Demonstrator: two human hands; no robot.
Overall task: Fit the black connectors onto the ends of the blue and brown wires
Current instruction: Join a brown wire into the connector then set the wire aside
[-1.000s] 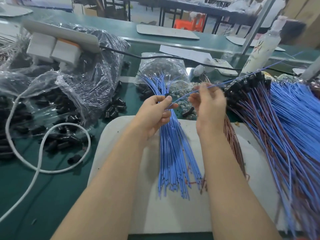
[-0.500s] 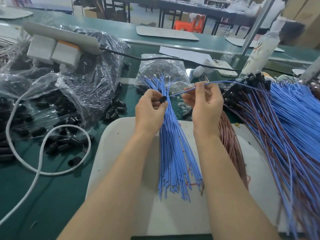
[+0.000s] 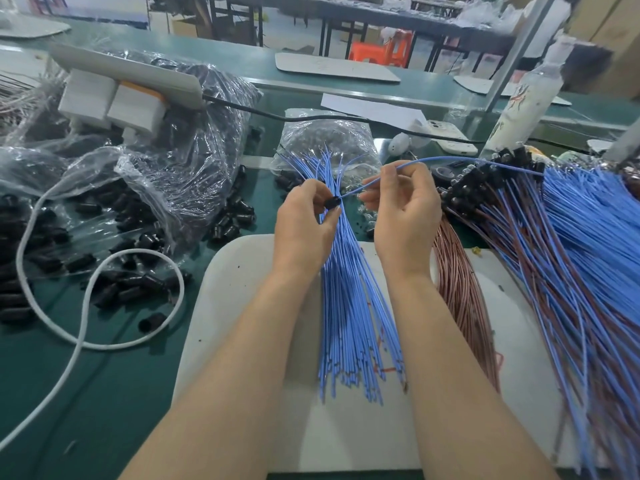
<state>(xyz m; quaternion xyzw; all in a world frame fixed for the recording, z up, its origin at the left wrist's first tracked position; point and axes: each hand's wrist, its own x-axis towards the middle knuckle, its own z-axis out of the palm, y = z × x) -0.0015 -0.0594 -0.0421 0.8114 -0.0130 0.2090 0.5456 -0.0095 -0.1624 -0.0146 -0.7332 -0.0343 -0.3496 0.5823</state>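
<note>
Fingers [image 3: 309, 195] of the left hand [image 3: 304, 230] curl inward and pinch a black connector [image 3: 333, 202] just above the middle of the frame. The right hand [image 3: 403, 216] pinches a single blue wire [image 3: 433, 160] between thumb and forefinger. The wire's tip meets the connector, and the rest arches off to the right.

Beneath both hands a bundle of blue wires [image 3: 349, 306] lies fanned on a white mat [image 3: 242, 271], with a bundle of brown wires [image 3: 460, 292] just to its right. At the right edge lies a heap of blue and brown wires [image 3: 561, 265], with black connectors on their far ends.

A large clear bag [image 3: 194, 150] at upper left holds more black connectors, and others lie loose [image 3: 131, 282] on the green table [image 3: 86, 393]. A smaller clear bag [image 3: 329, 136] at upper centre holds small parts too blurred to identify.
</note>
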